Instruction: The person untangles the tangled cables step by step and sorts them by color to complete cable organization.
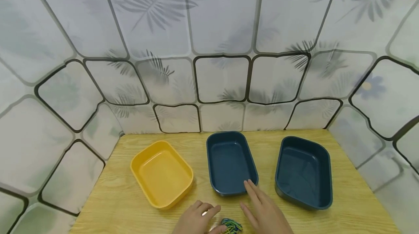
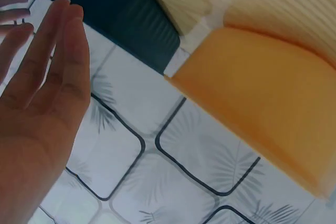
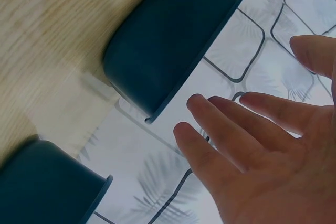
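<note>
At the near edge of the head view lies a small bundle of blue, green and yellow strands (image 1: 231, 225), cut off by the frame. My left hand (image 1: 199, 220) is just left of it, thumb tip close by; whether it touches the strands I cannot tell. In the left wrist view that hand (image 2: 50, 95) has its fingers extended and holds nothing. To the bundle's right, my right hand (image 1: 266, 213) points its spread fingers toward the near rim of the middle blue tray (image 1: 231, 165). The right wrist view shows this hand (image 3: 262, 145) holding nothing.
A yellow tray (image 1: 163, 175) stands on the left of the wooden table (image 1: 114, 190), and a deeper dark blue tray (image 1: 304, 175) on the right. Patterned cloth (image 1: 222, 81) rises behind the table and along both sides.
</note>
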Demonstrator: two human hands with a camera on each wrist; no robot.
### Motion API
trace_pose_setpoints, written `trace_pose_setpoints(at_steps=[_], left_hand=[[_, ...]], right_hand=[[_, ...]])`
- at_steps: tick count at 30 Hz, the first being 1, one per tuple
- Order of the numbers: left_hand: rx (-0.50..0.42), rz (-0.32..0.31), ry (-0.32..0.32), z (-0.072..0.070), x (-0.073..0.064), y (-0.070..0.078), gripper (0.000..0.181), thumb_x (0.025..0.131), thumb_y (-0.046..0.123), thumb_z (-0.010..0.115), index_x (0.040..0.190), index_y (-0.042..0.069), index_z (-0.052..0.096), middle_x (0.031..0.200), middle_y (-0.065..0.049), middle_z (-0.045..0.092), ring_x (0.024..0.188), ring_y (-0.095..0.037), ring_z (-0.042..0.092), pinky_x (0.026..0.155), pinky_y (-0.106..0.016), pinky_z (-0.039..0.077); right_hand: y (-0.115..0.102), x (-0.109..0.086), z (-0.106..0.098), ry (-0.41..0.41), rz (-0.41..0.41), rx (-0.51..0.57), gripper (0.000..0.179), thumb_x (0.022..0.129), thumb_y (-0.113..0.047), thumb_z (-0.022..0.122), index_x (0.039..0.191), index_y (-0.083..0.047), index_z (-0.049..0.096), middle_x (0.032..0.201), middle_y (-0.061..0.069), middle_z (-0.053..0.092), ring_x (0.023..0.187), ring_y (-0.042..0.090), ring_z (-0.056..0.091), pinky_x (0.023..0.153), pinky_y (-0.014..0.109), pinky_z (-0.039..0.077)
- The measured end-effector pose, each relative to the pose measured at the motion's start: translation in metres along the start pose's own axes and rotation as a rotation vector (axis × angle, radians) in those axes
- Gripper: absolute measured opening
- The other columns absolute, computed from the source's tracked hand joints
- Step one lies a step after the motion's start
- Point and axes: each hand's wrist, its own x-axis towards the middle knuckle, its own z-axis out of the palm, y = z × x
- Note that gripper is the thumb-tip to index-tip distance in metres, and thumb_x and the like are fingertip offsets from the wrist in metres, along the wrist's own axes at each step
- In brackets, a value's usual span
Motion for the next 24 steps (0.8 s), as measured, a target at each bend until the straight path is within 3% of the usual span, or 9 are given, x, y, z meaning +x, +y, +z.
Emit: trace_pose_setpoints(at_steps=[5,11,16,19,24], left_hand=[[-0.119,0.064,-0.148,0.015,-0.004,-0.001,0.049,0.098,0.058,0.054,0.129,0.022,0.066,0.112,-0.001,0.063,0.09,-0.014,0.058,0.069,-0.019,0.048],[-0.044,0.095,-0.184,0.03,-0.007,0.003,0.018,0.092,0.041,0.069,0.107,0.031,0.073,0.1,0.006,0.056,0.08,-0.003,0.045,0.058,-0.012,0.034],[-0.036,0.075,-0.163,0.039,-0.009,0.006,0.013,0.088,0.038,0.072,0.099,0.031,0.073,0.098,0.008,0.055,0.08,-0.003,0.045,0.059,-0.012,0.033],[-0.011,0.095,-0.098,0.046,-0.006,0.009,0.011,0.091,0.039,0.07,0.09,0.028,0.07,0.098,0.008,0.056,0.08,-0.004,0.048,0.059,-0.01,0.032],[-0.009,0.151,0.0,0.059,-0.002,0.014,0.024,0.096,0.041,0.064,0.079,0.025,0.062,0.1,0.01,0.063,0.082,-0.005,0.055,0.061,-0.008,0.036]], right_hand=[[-0.003,-0.002,0.002,-0.029,0.026,-0.002,0.065,0.083,-0.026,0.084,0.138,-0.003,0.058,0.132,0.017,0.061,0.102,0.029,0.067,0.076,0.041,0.058],[-0.004,-0.002,0.002,-0.042,0.031,-0.006,0.063,0.084,-0.026,0.083,0.137,-0.003,0.059,0.133,0.017,0.061,0.102,0.028,0.067,0.078,0.039,0.057],[-0.004,-0.002,0.003,-0.025,0.023,-0.008,0.062,0.083,-0.026,0.084,0.135,-0.003,0.061,0.132,0.017,0.061,0.102,0.028,0.067,0.077,0.038,0.057],[-0.004,-0.003,0.005,0.002,0.007,-0.002,0.062,0.081,-0.024,0.086,0.133,-0.002,0.062,0.131,0.017,0.062,0.1,0.027,0.068,0.075,0.035,0.057],[-0.005,-0.007,0.009,0.035,-0.013,0.001,0.062,0.078,-0.022,0.088,0.132,-0.003,0.063,0.129,0.015,0.063,0.099,0.025,0.068,0.073,0.033,0.057]])
